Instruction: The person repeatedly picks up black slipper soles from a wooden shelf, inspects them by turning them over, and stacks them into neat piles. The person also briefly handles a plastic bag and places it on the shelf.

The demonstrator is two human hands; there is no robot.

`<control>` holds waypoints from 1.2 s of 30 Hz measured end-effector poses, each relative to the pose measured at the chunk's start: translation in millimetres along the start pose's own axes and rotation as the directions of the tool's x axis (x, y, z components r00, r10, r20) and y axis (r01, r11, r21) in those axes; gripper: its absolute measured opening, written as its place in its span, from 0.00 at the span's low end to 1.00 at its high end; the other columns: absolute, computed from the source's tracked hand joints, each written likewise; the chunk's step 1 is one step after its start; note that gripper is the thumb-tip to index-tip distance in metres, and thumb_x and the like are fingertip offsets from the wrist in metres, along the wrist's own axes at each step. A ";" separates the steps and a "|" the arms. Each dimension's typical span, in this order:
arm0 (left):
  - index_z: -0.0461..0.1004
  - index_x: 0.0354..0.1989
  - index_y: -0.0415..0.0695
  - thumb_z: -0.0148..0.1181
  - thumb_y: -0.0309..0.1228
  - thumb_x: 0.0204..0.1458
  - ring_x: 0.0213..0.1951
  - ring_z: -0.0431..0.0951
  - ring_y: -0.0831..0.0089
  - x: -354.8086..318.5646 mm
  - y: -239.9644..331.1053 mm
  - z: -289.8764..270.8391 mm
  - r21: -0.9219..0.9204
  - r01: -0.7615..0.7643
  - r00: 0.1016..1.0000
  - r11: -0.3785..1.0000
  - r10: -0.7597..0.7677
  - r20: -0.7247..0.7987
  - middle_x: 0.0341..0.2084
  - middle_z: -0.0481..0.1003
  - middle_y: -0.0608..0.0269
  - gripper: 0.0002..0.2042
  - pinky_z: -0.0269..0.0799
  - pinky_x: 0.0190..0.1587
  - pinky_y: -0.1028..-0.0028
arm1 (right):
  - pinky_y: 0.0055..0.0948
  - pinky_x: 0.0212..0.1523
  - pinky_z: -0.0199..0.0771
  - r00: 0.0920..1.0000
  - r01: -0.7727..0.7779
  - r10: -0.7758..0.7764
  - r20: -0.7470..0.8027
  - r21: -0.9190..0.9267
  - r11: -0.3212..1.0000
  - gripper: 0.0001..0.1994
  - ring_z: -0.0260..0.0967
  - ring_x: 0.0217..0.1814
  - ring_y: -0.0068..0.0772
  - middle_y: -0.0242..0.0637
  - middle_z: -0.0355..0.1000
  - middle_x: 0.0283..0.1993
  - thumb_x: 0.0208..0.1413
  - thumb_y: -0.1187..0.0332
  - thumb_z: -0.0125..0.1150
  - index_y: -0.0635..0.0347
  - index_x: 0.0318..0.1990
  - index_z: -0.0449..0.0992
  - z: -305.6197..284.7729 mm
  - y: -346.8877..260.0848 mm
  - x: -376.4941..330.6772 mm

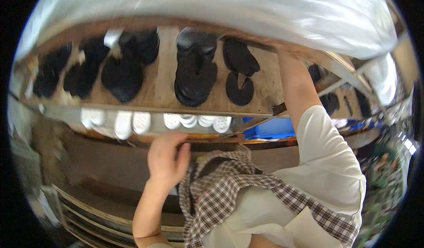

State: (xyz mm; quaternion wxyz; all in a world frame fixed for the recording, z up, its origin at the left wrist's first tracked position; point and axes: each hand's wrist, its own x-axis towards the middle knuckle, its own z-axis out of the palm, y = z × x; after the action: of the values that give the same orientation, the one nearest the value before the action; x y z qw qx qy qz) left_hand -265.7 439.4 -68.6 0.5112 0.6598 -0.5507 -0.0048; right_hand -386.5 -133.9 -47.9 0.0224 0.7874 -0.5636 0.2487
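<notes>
My left hand (pixel 168 157) is raised in front of the lower shelf, its thumb apart from loosely bent fingers and nothing visible in it. White sole-shaped pieces (pixel 132 123), some with holes, stand on that shelf just beyond the hand. My right arm (pixel 300 84) reaches up into the right part of the wooden shelf (pixel 165 80); the hand itself is hidden behind the upper edge. Left of this arm lie black shoe-sole-shaped pieces (pixel 240 89). A larger stack of black sole-shaped pieces (pixel 195 78) is beside them.
More black piles (pixel 122 73) line the shelf's left side. Clear plastic sheeting (pixel 212 3) covers the top. A blue bin (pixel 271 128) sits under the shelf on the right. Metal frame bars (pixel 342 69) stand right of my arm. Slatted boards (pixel 101 217) are at lower left.
</notes>
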 end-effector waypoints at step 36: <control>0.74 0.31 0.37 0.62 0.36 0.53 0.28 0.69 0.77 430.0 -46.6 299.4 0.148 -0.371 0.782 0.917 0.223 0.583 0.23 0.73 0.64 0.13 0.66 0.34 0.76 | 0.45 0.56 0.60 0.991 0.127 -0.075 -0.114 0.559 0.819 0.15 0.59 0.61 0.36 0.23 0.73 0.47 0.53 0.58 0.57 0.38 0.49 0.74 7.6 26.2 -23.1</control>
State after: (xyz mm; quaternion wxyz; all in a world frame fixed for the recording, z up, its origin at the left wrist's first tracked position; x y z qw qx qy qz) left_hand -233.4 -81.7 -3.7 0.2346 0.5937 -0.7685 -0.0438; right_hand -412.7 -125.6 -70.7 -0.1739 0.7759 -0.4208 0.4367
